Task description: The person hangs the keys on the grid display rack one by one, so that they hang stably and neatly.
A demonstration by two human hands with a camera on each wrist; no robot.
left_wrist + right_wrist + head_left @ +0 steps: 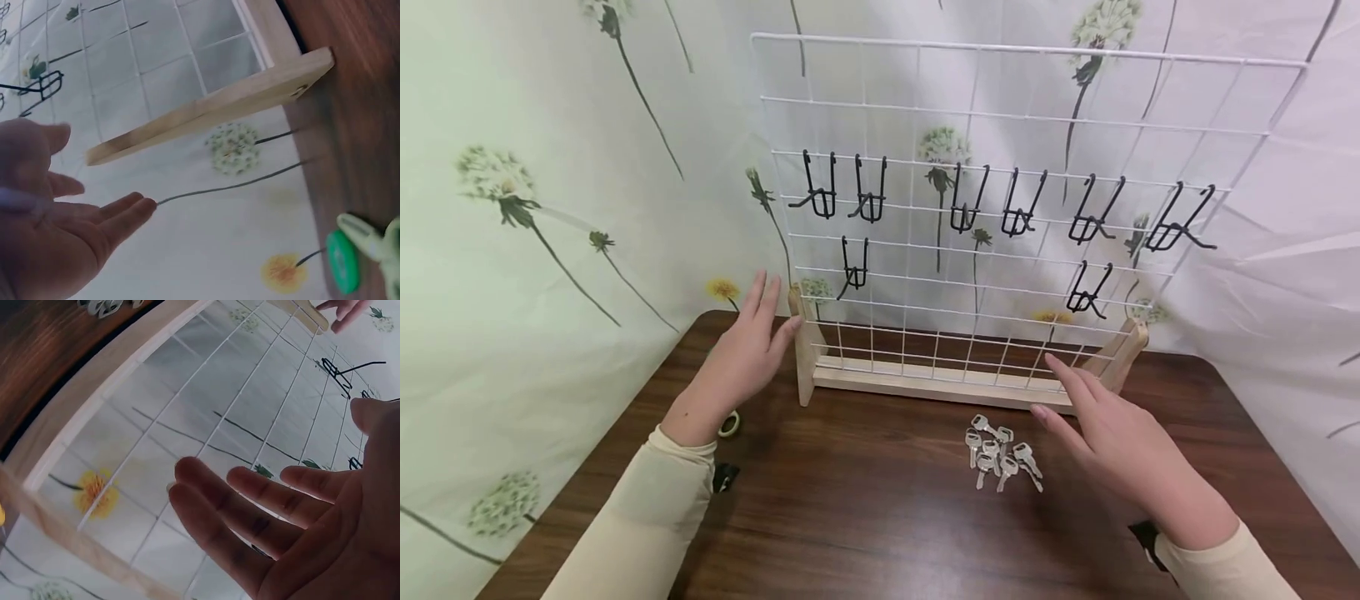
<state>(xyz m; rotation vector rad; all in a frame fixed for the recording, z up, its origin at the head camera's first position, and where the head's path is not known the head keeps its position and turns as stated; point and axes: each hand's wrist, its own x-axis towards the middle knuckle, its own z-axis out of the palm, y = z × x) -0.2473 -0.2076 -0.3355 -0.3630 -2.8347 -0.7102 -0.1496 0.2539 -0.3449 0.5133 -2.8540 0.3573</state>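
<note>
On the dark wooden surface (865,517) stands a white wire grid rack (985,208) in a pale wooden base (925,385), with black double-prong hooks (820,196) clipped along its upper rows and two more lower down. At 6 o'clock from the base lies a loose cluster of silver keys (1000,457), touching one another.

Left hand (741,358) hovers at 9 o'clock of the rack, just beside the left wooden foot (212,109), fingers (122,209) straight and spread, holding nothing. Right hand (1123,446) hangs at 3 o'clock of the keys, near the base, fingers (250,519) likewise extended and apart, gripping nothing; whether its fingertips touch the wood cannot be told.

A floral cloth backdrop (550,208) closes the scene behind and shows through the grid. Near the left wrist, at 6 o'clock from that hand, sits a small green and pale object (350,256), perhaps a clip, partly hidden by the sleeve (647,517) in the head view and cut off in the left wrist view. The right wrist view catches only the keys' edge at its top margin.
</note>
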